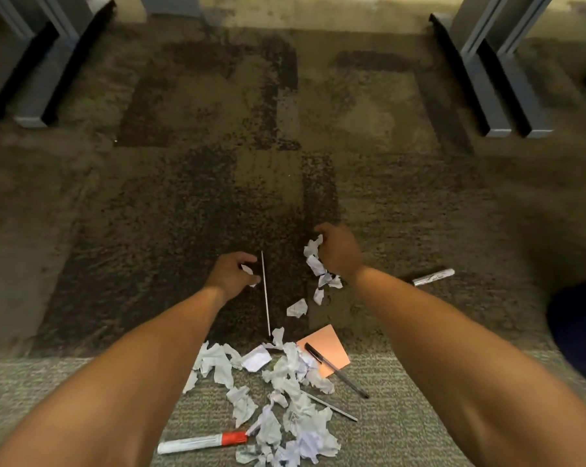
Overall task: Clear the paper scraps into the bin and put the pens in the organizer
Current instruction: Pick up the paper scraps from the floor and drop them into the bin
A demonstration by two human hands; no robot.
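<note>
Hands are seen reaching forward over a brown patterned carpet (190, 136). A small white scrap (248, 269) is pinched in the curled fingers of the left hand (231, 273), just beside a thin white stick (265, 293) that lies lengthwise on the floor. Several crumpled scraps (313, 256) are gripped by the right hand (337, 251), with a few more hanging or lying directly below it. A loose scrap (297, 308) is seen a little nearer. Between the forearms, close to the person, a large heap of paper scraps (285, 382) is spread over the carpet, partly covering an orange sheet (328, 345). A black pen (335, 370) is laid across that sheet, and a slim grey pen (332, 407) pokes out of the heap. A red-capped marker (202, 443) rests at the heap's near edge. A silver marker (433, 277) lies apart, right of the right forearm. Grey furniture bases (487, 96) are seen at the far corners.
</note>
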